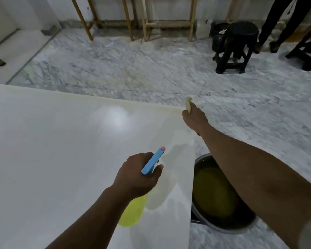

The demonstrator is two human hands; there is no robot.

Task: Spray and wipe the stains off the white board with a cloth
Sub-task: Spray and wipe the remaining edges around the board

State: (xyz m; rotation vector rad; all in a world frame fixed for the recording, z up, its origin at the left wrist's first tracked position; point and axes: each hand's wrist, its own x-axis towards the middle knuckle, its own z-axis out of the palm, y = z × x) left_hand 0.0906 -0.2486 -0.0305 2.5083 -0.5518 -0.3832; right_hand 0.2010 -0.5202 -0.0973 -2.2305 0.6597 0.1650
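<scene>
I see my left hand (pixel 136 178) gripping a spray bottle with a blue trigger head, pink nozzle and yellow body (pixel 152 163) above the glossy white board (pixel 61 150). My right hand (pixel 194 119) holds a pale yellow cloth (pixel 188 105) at the board's far right corner, seemingly touching its yellowed edge. 1 round metal basin of yellow-green liquid (pixel 221 230) sits on the grey marble floor (pixel 133 60) beside the board's right edge.
</scene>
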